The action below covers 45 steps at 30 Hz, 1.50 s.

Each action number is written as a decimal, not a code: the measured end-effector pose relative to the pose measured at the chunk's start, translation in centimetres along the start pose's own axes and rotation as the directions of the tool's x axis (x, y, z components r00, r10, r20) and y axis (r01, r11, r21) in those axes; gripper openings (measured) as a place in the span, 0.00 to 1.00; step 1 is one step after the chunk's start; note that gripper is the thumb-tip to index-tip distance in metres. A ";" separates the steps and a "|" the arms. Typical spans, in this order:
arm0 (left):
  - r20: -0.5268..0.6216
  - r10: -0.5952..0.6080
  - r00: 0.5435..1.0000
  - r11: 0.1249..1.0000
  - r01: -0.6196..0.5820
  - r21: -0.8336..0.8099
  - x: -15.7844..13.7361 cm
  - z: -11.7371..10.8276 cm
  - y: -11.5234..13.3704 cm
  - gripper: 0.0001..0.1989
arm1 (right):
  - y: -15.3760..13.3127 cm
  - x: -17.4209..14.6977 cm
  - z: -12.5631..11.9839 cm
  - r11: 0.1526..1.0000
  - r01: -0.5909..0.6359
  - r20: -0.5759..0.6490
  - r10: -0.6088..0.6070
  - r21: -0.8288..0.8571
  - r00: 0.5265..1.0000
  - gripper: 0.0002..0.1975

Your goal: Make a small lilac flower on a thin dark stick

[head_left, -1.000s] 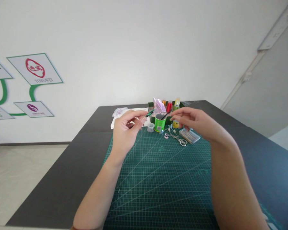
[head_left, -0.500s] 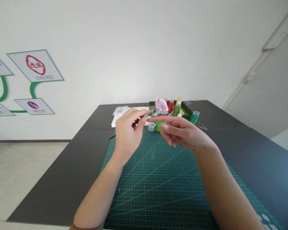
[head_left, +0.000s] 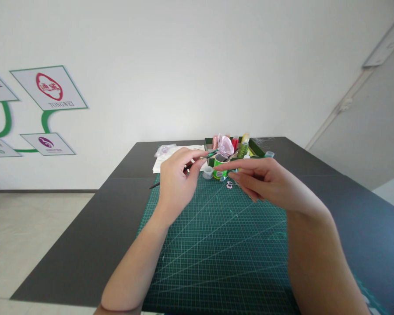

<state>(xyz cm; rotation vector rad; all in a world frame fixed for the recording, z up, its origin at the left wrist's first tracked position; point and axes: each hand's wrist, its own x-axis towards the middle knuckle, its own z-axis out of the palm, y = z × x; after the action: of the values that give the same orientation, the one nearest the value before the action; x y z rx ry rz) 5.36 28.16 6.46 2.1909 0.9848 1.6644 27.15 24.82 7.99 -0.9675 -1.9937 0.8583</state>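
My left hand [head_left: 180,181] is closed in a pinch around a thin dark stem, whose black lower end [head_left: 155,185] sticks out to the left. At its green upper end sits a shiny pale pink artificial flower [head_left: 226,145], in front of the box. My right hand [head_left: 265,181] hovers to the right, apart from the stem. Its index finger points left and its thumb is held below, with a gap between them; the other fingers are loosely curled. Behind its fingertips stand a green can [head_left: 219,173] and a small clear cup [head_left: 208,173].
A green cutting mat [head_left: 223,253] covers the middle of the dark table [head_left: 82,245]. At the back are white paper [head_left: 156,165], a clear plastic bag [head_left: 165,150] and a dark green box [head_left: 258,150] with bottles of beads. Small pink and blue pieces [head_left: 229,185] lie by the can.
My right hand has drawn back to the right, its index fingertip leaving the stem by my left fingers. The flower has turned and shifted slightly right. More of the can now shows.
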 end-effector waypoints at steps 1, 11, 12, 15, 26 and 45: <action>0.001 0.006 1.000 1.000 -0.006 0.007 0.0 0.0 0.0 0.07 | -0.2 -0.1 0.1 1.000 -0.004 0.003 0.004 -0.018 1.000 0.18; 0.128 0.074 0.989 0.987 -0.091 0.130 -0.1 0.2 -0.2 0.08 | -1.3 -1.7 -0.5 0.997 0.002 0.027 0.000 -0.081 1.000 0.16; 0.162 0.077 0.984 0.985 -0.100 0.142 -0.1 0.2 -0.2 0.08 | -1.3 -1.9 -0.7 0.997 0.009 0.016 -0.008 -0.080 1.000 0.16; 0.265 0.074 0.961 0.979 -0.121 0.165 -0.1 0.2 -0.1 0.08 | -1.5 -2.2 -1.6 0.997 0.048 -0.010 -0.048 -0.064 0.999 0.16; 0.450 0.094 0.888 0.981 -0.161 0.112 -0.3 0.1 0.8 0.07 | 0.3 -2.5 -3.5 0.992 0.122 -0.093 -0.122 0.001 0.988 0.17; 0.515 0.119 0.849 0.993 -0.102 -0.061 -0.3 0.1 1.1 0.06 | 3.8 0.4 -3.5 0.998 0.058 -0.074 -0.060 -0.025 0.996 0.20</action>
<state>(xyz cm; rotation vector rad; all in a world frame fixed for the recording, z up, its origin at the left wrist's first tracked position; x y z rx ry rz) 5.88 27.19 6.81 2.5115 0.6823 1.0071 31.20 27.83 6.75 -0.9355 -1.9625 0.7584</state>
